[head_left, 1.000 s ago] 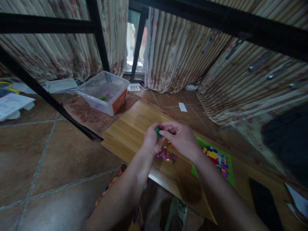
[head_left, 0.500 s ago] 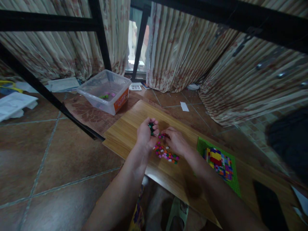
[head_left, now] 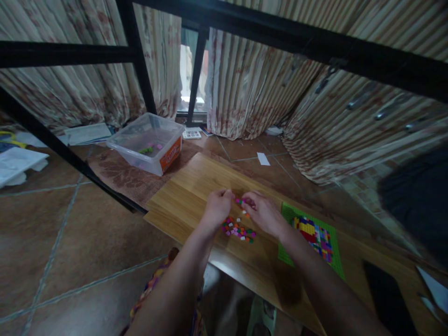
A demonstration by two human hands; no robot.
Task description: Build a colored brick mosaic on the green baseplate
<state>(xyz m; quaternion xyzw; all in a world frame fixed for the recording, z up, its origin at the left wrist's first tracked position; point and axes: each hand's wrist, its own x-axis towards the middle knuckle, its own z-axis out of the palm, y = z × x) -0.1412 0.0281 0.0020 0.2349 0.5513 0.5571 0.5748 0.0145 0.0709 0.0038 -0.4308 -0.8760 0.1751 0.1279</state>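
My left hand (head_left: pixel 220 205) is closed in a fist, knuckles up, above the wooden table. The dark green pieces seen in its palm earlier are now hidden by the fingers. To its right, my right hand (head_left: pixel 263 212) has its fingers curled and pinched together over the table. A small reddish piece seems to show at the fingertips, too small to make out. Between the hands lies a short row of small colored bricks (head_left: pixel 239 201). A loose pile of pink, orange, white and green bricks (head_left: pixel 240 231) lies just nearer to me.
A green baseplate (head_left: pixel 286 252) bearing a colorful brick build (head_left: pixel 315 235) lies right of my right forearm. A black flat object (head_left: pixel 387 296) is farther right on the table (head_left: pixel 185 186). A clear plastic bin (head_left: pixel 142 158) with a few bricks stands on the floor mat. Black metal bars (head_left: pixel 75 161) cross the view.
My left hand has turned from palm-up, cupping dark green pieces, to a closed fist facing down. My right hand has shifted slightly right of the brick row. The head view has tilted a little.
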